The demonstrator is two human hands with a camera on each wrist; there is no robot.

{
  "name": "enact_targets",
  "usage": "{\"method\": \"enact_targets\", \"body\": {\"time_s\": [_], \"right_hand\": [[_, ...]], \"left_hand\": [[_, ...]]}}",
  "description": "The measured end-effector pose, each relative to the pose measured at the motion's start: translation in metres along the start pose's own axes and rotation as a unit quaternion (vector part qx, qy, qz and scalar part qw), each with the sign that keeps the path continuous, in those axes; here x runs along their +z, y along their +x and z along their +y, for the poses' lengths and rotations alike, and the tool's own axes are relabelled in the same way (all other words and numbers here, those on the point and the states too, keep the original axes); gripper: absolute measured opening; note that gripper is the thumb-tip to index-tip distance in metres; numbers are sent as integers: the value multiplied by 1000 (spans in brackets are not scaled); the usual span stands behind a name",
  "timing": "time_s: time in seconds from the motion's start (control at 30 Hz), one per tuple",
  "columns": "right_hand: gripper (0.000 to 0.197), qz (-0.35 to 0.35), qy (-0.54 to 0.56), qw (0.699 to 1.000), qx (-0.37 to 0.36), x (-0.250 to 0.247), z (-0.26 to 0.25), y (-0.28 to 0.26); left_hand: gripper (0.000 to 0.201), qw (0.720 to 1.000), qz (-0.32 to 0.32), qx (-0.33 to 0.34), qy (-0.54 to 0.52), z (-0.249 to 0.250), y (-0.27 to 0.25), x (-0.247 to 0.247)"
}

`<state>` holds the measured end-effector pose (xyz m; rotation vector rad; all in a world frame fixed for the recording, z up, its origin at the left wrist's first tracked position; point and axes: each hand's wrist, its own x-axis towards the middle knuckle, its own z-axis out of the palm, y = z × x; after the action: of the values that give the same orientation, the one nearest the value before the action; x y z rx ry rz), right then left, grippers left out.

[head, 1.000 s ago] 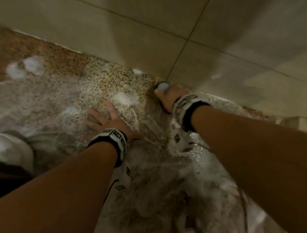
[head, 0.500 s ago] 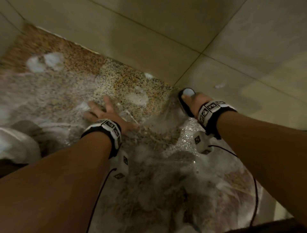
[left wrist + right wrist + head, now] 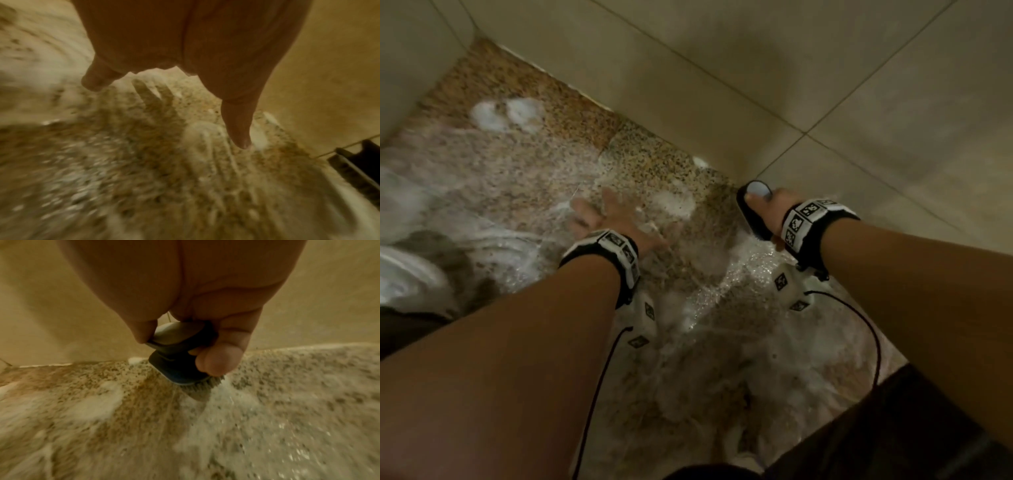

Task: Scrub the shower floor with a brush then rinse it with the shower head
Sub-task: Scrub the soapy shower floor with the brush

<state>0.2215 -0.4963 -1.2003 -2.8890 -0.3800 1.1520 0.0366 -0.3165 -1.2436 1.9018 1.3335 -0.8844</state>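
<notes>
The speckled stone shower floor [image 3: 510, 178] is wet and streaked with white foam [image 3: 506, 113]. My right hand [image 3: 767, 209] grips a dark scrub brush [image 3: 751, 212] with a pale grey top, close to the tiled wall. In the right wrist view the brush [image 3: 179, 353] stands bristles-down on the soapy floor [image 3: 102, 418], fingers [image 3: 218, 361] curled round its handle. My left hand [image 3: 609, 219] lies spread, fingers straight, low over the wet floor left of the brush. In the left wrist view the thumb and fingers [image 3: 238, 129] point at the floor [image 3: 144, 162]; contact is unclear.
Beige wall tiles [image 3: 825, 85] bound the floor at the back and right, and another wall [image 3: 410, 51] closes the far left corner. A white rounded thing [image 3: 404, 274] sits at the left edge. Wrist camera cables [image 3: 873, 342] hang below both arms. Dark cloth [image 3: 893, 428] fills the bottom right.
The right hand has stayed on the brush beside the wall, shifting slightly right along it. The left hand stays spread over the foamy floor. The head view has swung to show the far left corner.
</notes>
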Motion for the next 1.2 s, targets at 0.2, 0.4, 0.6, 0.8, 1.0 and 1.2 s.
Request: {"method": "enact_targets", "body": {"time_s": [0.2, 0.4, 0.6, 0.8, 1.0, 1.2], "right_hand": [[73, 57, 124, 984, 114, 42, 22, 48], [92, -27, 180, 983, -29, 104, -52, 23], [64, 1, 82, 996, -36, 88, -16, 31], [61, 67, 96, 993, 24, 87, -20, 40], [71, -69, 7, 984, -167, 133, -77, -7], [69, 116, 89, 989, -1, 77, -28, 63]], "left_hand": [[155, 997, 11, -76, 11, -43, 19, 27], [164, 994, 29, -102, 36, -49, 36, 35], [165, 992, 37, -106, 57, -47, 36, 34], [173, 989, 21, -123, 74, -42, 37, 29], [169, 988, 40, -120, 84, -43, 40, 34], [172, 993, 28, -101, 56, -48, 42, 34]]}}
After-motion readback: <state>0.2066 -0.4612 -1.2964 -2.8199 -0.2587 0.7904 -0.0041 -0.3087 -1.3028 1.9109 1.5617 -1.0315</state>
